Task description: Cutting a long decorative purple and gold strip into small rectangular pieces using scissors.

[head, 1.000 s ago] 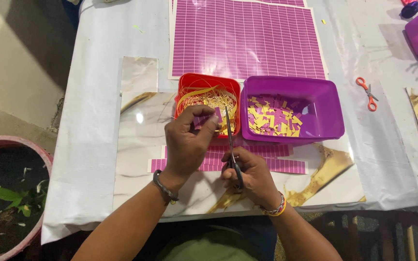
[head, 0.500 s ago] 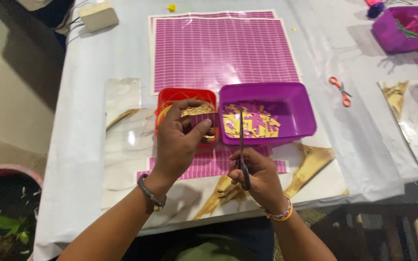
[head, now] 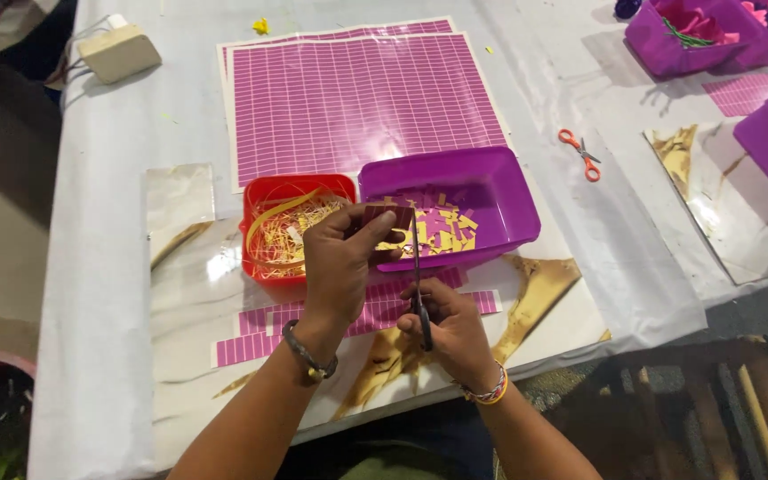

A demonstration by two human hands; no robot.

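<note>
Left hand (head: 341, 267) pinches strip (head: 390, 216) — right hand (head: 452, 327) grips scissors (head: 419, 283).

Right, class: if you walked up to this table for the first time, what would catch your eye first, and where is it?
First the two hands low in the middle: the right hand works dark scissors on a small strip held by the left hand. Just behind them stand a red tub of yellow shreds and a purple tub of cut pieces. Beyond lies a large purple gridded sheet.
</note>
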